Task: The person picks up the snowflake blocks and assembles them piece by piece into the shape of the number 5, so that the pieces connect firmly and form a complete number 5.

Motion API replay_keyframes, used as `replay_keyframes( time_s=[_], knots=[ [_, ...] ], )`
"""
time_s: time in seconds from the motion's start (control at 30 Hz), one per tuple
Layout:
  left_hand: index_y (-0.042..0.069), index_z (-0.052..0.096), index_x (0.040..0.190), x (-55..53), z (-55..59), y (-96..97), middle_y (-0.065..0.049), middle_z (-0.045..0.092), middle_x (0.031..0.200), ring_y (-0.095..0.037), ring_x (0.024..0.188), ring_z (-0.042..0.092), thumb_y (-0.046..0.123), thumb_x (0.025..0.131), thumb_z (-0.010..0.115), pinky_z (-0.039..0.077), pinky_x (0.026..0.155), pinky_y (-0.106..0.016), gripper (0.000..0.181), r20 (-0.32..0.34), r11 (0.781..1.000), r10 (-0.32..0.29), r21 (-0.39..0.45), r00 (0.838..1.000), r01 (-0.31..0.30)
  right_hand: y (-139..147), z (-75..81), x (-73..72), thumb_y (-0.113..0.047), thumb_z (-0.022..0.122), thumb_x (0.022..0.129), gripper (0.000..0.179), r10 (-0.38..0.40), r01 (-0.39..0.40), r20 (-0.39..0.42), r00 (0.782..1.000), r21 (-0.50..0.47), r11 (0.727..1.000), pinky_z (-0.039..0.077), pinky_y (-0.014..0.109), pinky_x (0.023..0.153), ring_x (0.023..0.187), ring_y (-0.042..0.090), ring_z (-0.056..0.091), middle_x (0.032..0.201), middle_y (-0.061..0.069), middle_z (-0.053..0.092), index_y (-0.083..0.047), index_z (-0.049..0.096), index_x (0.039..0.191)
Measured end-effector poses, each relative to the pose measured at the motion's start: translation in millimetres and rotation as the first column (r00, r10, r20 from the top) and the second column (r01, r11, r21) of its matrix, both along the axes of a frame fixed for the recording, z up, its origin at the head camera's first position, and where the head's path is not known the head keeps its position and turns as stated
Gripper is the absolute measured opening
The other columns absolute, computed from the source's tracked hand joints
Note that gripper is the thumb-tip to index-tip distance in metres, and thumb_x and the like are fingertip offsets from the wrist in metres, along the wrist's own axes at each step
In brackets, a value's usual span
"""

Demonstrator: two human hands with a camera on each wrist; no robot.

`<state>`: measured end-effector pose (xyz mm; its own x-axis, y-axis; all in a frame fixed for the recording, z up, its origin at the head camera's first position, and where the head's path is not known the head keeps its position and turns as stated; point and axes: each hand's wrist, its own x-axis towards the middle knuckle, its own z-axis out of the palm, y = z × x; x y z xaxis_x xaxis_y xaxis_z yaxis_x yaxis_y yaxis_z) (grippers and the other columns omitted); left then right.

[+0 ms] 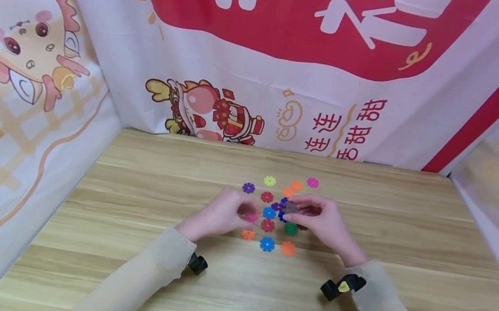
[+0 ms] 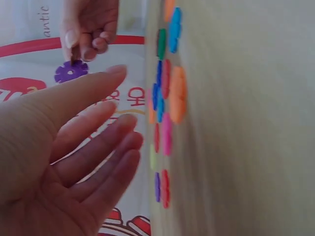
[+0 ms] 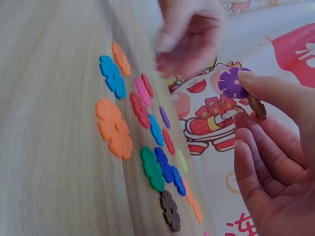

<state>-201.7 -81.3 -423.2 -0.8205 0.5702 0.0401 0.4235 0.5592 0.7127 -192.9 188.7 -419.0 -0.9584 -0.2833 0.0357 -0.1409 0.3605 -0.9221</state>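
My right hand (image 1: 323,222) pinches a brown notched plastic disc (image 3: 257,108) between thumb and fingers, above the table. Joined to it at an angle is a purple snowflake disc (image 3: 231,82), which also shows in the left wrist view. Facing it, my left hand (image 1: 225,211) hovers over the left side of the loose discs with its fingers extended or relaxed. Nothing lies between those fingers in the left wrist view. Beneath the hands, flat on the wood, are a green disc (image 3: 152,168), a dark brown disc (image 3: 170,211) and a pink disc (image 2: 167,133).
Several more discs are scattered on the wooden table (image 1: 226,294), among them a blue one (image 1: 267,244), an orange one (image 1: 288,248), a yellow one (image 1: 269,181) and a magenta one (image 1: 312,182). A printed cloth (image 1: 245,61) hangs along the table's back edge.
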Motion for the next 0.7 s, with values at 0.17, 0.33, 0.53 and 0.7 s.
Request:
replay_keyframes(
  time_s=[0.17, 0.33, 0.53, 0.7],
  knots=[
    [0.008, 0.077, 0.112, 2.2, -10.4, -8.4, 0.001, 0.072, 0.102, -0.013, 0.091, 0.065, 0.017, 0.081, 0.089, 0.054, 0.081, -0.027, 0.034, 0.028, 0.993, -0.034, -0.114, 0.999, 0.037, 5, -3.6, -1.5, -0.027, 0.087, 0.084, 0.038, 0.002, -0.002, -0.022, 1.0, 0.007, 1.0, 0.057, 0.03, 0.079, 0.095, 0.026, 0.065, 0.106, 0.006, 0.072, -0.012, 0.076, 0.117],
    [0.008, 0.077, 0.103, 2.0, -11.6, -9.0, 0.002, 0.068, 0.094, -0.013, 0.084, 0.062, 0.013, 0.081, 0.089, 0.053, 0.076, -0.028, 0.025, 0.033, 0.99, -0.047, -0.135, 0.998, 0.051, 7, -8.8, -3.3, -0.031, 0.088, 0.082, 0.038, 0.002, -0.002, -0.022, 1.0, 0.002, 1.0, 0.057, 0.033, 0.078, 0.093, 0.026, 0.066, 0.104, 0.004, 0.072, -0.017, 0.077, 0.115],
    [0.008, 0.075, 0.101, 0.7, -13.2, -7.8, 0.002, 0.067, 0.092, -0.012, 0.082, 0.061, 0.01, 0.079, 0.09, 0.053, 0.076, -0.027, 0.027, 0.063, 0.992, -0.026, -0.125, 0.998, 0.033, 8, -9.2, -3.0, -0.028, 0.088, 0.083, 0.037, 0.006, -0.006, -0.013, 1.0, -0.001, 1.0, 0.057, 0.031, 0.077, 0.093, 0.027, 0.066, 0.104, 0.006, 0.072, -0.014, 0.076, 0.115],
    [0.011, 0.07, 0.098, 1.0, -12.9, -7.1, 0.004, 0.066, 0.088, -0.011, 0.079, 0.062, 0.01, 0.08, 0.089, 0.054, 0.072, -0.027, 0.027, 0.09, 0.996, 0.003, -0.086, 0.996, 0.005, 8, -9.2, -3.1, -0.024, 0.087, 0.084, 0.038, 0.008, -0.008, -0.003, 1.0, -0.002, 1.0, 0.056, 0.029, 0.077, 0.095, 0.028, 0.065, 0.106, 0.008, 0.072, -0.01, 0.075, 0.118]
  ],
)
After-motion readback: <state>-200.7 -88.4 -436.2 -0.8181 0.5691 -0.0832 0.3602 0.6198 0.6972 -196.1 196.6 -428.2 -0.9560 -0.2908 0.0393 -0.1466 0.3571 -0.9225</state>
